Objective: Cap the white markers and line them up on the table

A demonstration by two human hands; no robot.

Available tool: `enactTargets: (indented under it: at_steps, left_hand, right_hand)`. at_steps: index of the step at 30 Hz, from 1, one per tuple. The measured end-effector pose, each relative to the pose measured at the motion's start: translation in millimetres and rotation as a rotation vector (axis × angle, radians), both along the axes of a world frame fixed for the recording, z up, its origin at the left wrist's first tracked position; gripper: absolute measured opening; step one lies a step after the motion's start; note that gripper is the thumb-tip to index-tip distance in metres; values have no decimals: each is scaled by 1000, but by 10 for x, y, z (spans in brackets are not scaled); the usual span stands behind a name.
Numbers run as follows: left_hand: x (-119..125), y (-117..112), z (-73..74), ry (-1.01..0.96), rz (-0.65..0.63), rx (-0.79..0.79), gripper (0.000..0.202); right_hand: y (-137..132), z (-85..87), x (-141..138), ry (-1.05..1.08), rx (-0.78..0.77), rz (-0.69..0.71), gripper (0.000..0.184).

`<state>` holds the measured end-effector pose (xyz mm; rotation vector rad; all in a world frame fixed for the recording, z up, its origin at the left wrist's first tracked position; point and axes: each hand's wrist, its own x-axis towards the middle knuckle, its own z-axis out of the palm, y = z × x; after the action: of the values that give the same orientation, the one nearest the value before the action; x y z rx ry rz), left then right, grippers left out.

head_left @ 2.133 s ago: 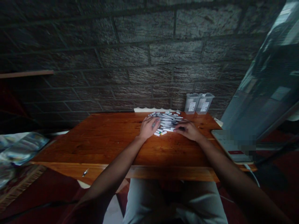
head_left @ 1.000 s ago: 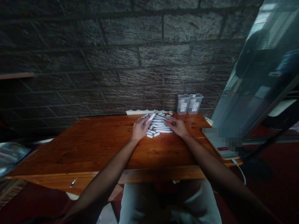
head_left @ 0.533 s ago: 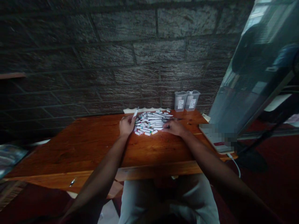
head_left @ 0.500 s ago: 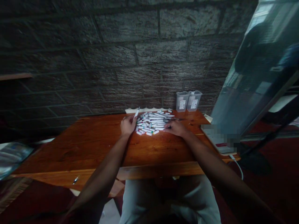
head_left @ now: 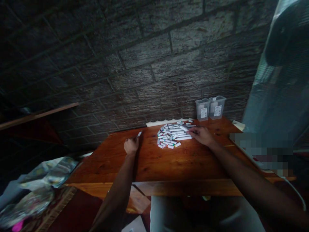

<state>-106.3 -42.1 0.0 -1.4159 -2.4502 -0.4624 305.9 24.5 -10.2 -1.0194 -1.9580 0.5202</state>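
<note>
A pile of white markers and loose caps (head_left: pixel 172 142) lies on the wooden table (head_left: pixel 154 164). My left hand (head_left: pixel 131 146) is left of the pile, apart from it, closed around a white marker (head_left: pixel 139 134) that points up and away. Its fingers are partly hidden behind the hand. My right hand (head_left: pixel 202 135) is at the pile's right edge, fingertips pinched on another white marker (head_left: pixel 184 128), tilted up to the left over the pile. Several caps show green, red or yellow rims.
Two clear plastic containers (head_left: pixel 202 111) with labels stand at the back right by the stone wall (head_left: pixel 135 87). A white wavy-edged strip (head_left: pixel 166 122) lies behind the pile. Flat, partly blurred-out equipment with a white cable (head_left: pixel 293 188) is at the right edge. Plastic bags (head_left: pixel 58 172) lie at left.
My left hand has moved left, away from the pile, with its marker. My right hand has lifted a marker at the pile's right side. The camera view has turned left and tilted.
</note>
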Motion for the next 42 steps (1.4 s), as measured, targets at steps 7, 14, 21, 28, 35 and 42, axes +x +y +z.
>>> enactTargets:
  at_steps: [7,14,21,28,35,42]
  left_hand:
    - [70,-10,4,30,-45,-5,43]
    - [50,-39,-13,-13,38,-35,43]
    - [77,-20,-15,-38,58,-47,46]
    - [47,-24,-23,-26,13,-54,43]
    - [70,-36,0,-40,37,-67,38]
    - [73,-47,-7,-59,56,-60,35]
  right_hand:
    - [66,-30,-80,402,-217,8,50]
    - [72,18,-96,610,-384,131,55]
    - [37,29,-115,665,-477,155,58]
    - [18,39,-114,623,-424,168,50]
    - [20,35,-123,595,-372,145,50]
    - [64,-30,-121,564,-364,117,52]
